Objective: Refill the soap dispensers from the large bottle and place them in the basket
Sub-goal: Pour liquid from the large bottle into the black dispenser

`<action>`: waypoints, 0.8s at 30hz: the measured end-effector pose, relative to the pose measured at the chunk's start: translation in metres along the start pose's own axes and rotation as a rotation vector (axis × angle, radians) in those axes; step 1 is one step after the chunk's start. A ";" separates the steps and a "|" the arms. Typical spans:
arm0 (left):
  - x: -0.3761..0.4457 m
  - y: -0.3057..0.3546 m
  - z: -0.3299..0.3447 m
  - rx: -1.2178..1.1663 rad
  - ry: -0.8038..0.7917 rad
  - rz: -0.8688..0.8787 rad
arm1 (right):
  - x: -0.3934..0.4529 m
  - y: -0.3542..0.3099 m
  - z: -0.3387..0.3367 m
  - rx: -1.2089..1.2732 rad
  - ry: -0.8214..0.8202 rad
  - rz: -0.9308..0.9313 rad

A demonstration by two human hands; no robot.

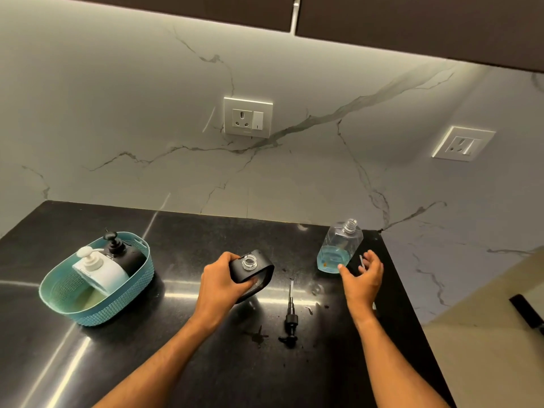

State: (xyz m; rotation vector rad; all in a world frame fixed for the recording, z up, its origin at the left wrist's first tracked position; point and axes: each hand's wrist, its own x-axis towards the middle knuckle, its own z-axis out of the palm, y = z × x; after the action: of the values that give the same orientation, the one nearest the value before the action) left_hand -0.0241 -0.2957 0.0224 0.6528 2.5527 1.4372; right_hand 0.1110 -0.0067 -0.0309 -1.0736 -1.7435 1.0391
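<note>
a single wide-angle view from a camera worn on the person's head, looking forward and down. it sits close above a dark table [117, 363], with both forearms reaching in from the bottom edge. the marble wall [147, 128] fills the upper half, bowed by the lens, with dark cabinets [412, 22] along the top edge.

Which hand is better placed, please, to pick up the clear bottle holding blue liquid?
The right hand: it is open beside the clear bottle, fingertips near its base. The left hand grips the black dispenser.
</note>
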 end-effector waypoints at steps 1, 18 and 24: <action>0.002 0.003 0.002 -0.002 -0.004 0.000 | 0.011 0.000 -0.001 0.005 -0.028 0.020; 0.021 0.030 0.026 -0.004 0.057 0.002 | 0.075 0.026 0.010 0.168 -0.415 0.034; 0.016 0.040 0.034 -0.025 0.150 0.028 | 0.056 0.033 0.012 0.148 -0.456 -0.084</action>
State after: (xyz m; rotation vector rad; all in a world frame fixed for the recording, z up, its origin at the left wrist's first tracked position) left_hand -0.0152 -0.2445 0.0393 0.6005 2.6415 1.5812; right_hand 0.0921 0.0525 -0.0534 -0.6986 -2.0065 1.4153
